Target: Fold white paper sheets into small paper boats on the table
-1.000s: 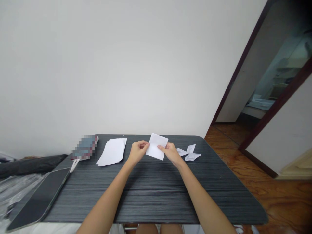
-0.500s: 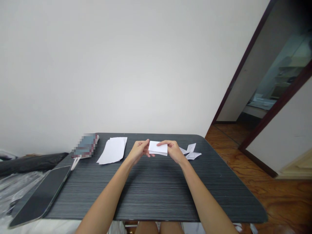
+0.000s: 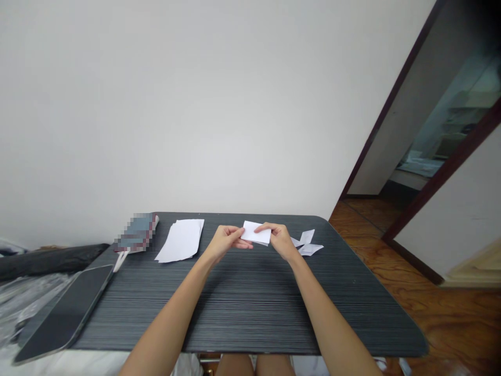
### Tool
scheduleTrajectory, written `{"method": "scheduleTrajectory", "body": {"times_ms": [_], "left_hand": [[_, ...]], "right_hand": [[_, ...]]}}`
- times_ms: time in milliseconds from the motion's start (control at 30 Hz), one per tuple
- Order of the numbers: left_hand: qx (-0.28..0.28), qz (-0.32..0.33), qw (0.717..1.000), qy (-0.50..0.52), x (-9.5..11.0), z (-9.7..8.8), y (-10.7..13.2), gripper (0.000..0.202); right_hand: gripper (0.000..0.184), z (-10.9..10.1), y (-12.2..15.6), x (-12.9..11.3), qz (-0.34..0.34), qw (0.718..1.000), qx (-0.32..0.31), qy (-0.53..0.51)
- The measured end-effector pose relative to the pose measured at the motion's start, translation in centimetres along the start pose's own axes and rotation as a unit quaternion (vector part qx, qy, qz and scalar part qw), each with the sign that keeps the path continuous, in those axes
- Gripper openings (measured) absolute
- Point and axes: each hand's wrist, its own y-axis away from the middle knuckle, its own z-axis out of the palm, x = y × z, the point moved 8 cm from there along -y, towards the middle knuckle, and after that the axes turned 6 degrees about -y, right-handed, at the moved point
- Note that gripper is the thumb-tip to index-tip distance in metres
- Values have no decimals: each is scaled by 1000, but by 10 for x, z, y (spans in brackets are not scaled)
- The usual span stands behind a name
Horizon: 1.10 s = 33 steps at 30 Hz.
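Observation:
A small folded sheet of white paper point(image 3: 254, 233) is held up above the dark table point(image 3: 250, 308). My left hand point(image 3: 229, 241) pinches its left end between thumb and fingers. On the right end, my right hand point(image 3: 278, 237) grips it with the thumb lying on top. The paper tilts slightly down to the right, and a lower layer shows along its bottom edge. Just right of my right hand lie several folded white paper pieces point(image 3: 308, 243), partly hidden behind it.
A stack of white paper sheets point(image 3: 182, 240) rests left of my hands. Farther left are a book-like item point(image 3: 136, 235), blurred by pixelation, and a dark tablet-like slab point(image 3: 68, 313) at the table's left edge. A pale wall point(image 3: 242, 104) rises behind the table.
My left thumb and fingers have closed on the paper's left end, where the hand was open beside it. The paper has shifted slightly up and right and tilted.

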Motion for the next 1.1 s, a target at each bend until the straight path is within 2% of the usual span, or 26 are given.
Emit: {"method": "scheduleTrajectory", "body": {"times_ms": [267,500,633,767,967,1100], "left_hand": [[-7,-2,1000,-10,1,1,0,27],[-5,8,999,-37,4,2,1,28],[-8,30,998,-63,10,3,3,30],[-25,49,992,-116,13,8,6,31],[-86,52,983,-155,6,26,10,30],[-96,55,979,-170,2,27,9,30]], "right_hand": [[29,1,1,-8,-12,1000,-10,-7],[28,0,2,-2,-2,1000,-5,7],[30,-2,1,-7,-7,999,-43,16],[30,-10,0,-17,-9,1000,-3,21],[21,11,5,-15,21,991,-12,135],[16,17,6,-11,24,990,-25,138]]}}
